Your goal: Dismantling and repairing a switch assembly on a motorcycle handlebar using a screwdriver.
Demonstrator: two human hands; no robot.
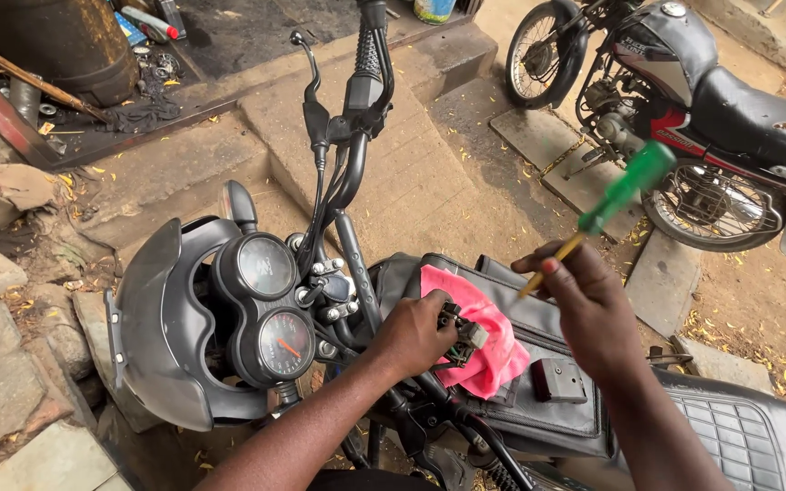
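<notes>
Motorcycle (229, 309) tank at 6 o'clock, pink rag (493, 350) spread on it. Left hand (411, 336) clamps small switch block (462, 329) against the rag, centre frame. Right hand (584, 305) at 3 o'clock grips green-handled screwdriver (625, 191) by the shaft, tip hidden. Advice: pin the block flat, seat the tip squarely, work over the rag so screws don't drop.

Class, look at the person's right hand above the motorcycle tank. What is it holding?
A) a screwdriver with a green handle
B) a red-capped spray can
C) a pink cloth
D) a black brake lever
A: the right hand grips a yellow-shafted screwdriver with a green plastic handle, handle pointing up and away.
</notes>
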